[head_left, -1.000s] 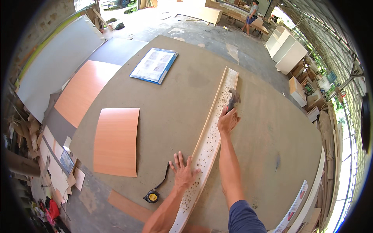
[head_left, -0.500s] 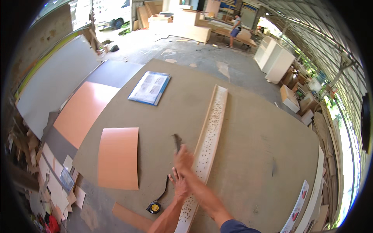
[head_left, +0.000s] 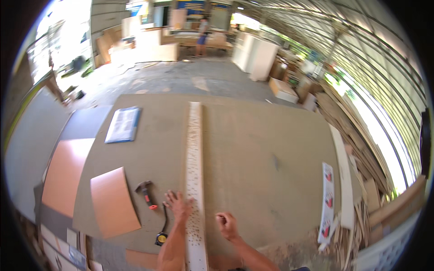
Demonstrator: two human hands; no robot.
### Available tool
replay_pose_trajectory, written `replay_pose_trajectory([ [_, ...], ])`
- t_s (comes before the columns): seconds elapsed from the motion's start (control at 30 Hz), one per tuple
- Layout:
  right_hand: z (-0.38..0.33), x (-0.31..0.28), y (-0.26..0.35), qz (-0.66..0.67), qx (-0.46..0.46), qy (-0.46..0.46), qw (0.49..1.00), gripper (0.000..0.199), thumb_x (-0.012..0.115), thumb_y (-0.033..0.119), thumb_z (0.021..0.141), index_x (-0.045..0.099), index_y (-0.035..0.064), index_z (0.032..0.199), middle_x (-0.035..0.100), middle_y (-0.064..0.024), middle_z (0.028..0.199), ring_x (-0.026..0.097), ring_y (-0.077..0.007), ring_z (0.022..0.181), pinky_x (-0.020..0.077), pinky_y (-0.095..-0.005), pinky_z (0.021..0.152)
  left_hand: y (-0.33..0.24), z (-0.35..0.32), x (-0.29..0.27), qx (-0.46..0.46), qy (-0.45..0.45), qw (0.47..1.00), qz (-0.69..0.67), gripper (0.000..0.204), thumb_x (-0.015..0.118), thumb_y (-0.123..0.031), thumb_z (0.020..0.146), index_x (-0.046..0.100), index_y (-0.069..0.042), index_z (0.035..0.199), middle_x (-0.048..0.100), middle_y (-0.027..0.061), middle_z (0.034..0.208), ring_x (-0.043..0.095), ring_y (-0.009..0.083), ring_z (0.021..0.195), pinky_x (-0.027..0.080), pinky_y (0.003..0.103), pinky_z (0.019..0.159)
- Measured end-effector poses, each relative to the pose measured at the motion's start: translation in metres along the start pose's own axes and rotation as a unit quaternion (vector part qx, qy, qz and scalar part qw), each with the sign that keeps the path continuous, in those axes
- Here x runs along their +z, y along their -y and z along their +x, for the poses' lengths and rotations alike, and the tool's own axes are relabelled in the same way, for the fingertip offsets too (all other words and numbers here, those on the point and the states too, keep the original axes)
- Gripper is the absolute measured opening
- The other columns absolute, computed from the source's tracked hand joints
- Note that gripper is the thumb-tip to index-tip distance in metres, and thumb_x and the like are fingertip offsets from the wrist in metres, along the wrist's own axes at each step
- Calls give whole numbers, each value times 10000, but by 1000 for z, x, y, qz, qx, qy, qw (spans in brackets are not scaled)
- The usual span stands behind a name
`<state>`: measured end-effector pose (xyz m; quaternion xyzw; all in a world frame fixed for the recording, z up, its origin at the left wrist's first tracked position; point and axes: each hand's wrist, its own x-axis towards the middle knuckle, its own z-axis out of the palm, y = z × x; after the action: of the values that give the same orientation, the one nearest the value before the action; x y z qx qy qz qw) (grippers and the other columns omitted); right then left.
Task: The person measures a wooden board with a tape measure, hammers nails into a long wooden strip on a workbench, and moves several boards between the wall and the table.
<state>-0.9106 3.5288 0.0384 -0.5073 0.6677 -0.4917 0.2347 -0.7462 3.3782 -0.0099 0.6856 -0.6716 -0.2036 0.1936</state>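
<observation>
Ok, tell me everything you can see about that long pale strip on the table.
The long pale strip is a narrow, flat wooden board, light cream in colour, dotted with many small dark marks along its length. It lies flat on the big brown table, running straight away from the person. The left hand presses open on its near left edge; the right hand, closed in a loose fist, is just off its right side, not touching. A hammer lies left of it.

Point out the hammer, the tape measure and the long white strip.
hammer (head_left: pixel 145 193): head view, on its handle.
tape measure (head_left: pixel 161 238): head view, on its case.
long white strip (head_left: pixel 194 149): head view, mid-length.
</observation>
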Motion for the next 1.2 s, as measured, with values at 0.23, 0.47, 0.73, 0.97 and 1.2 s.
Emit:
replay_pose_trajectory([
  [0.23,-161,-208,-110,-162,122,-326,923,107,608,144,901,644,44,918,616,-84,831,587,-192,707,480,-319,647,28,14,17,-5,-64,996,56,701,746,-467,775,506,-97,1320,365,172,1453,279,358,1385,203,592,1102],
  [0.47,-272,-371,-168,-323,274,-439,793,157,620,168,869,623,45,967,614,-126,979,581,-301,922,475,-401,788,29,-6,33,-56,-172,982,51,602,776,-353,767,539,-168,1288,445,137,1385,372,336,1315,337,543,1025],
  [0.73,-212,-493,-198,-322,354,-325,816,748,764,414,721,471,-11,1262,526,-224,1271,435,-383,1259,354,-463,1055,-72,-166,80,0,-302,952,-51,492,738,-108,732,596,-61,1200,536,174,1289,398,362,1277,332,490,1057],
  [0.97,-150,-558,-284,-136,456,-206,855,727,736,427,775,519,-46,1282,597,-254,1227,580,-370,1141,431,-415,991,-119,-303,107,66,-181,951,-242,342,692,-67,788,611,-22,1118,593,135,1154,530,300,1120,398,394,976],
  [1.2,-168,-442,-286,283,358,-187,870,350,594,268,934,595,26,1186,654,-101,1094,649,-191,907,532,-368,804,-192,-392,81,-132,159,844,-495,292,634,-168,906,581,-42,1164,652,96,1053,635,207,939,490,338,802],
])
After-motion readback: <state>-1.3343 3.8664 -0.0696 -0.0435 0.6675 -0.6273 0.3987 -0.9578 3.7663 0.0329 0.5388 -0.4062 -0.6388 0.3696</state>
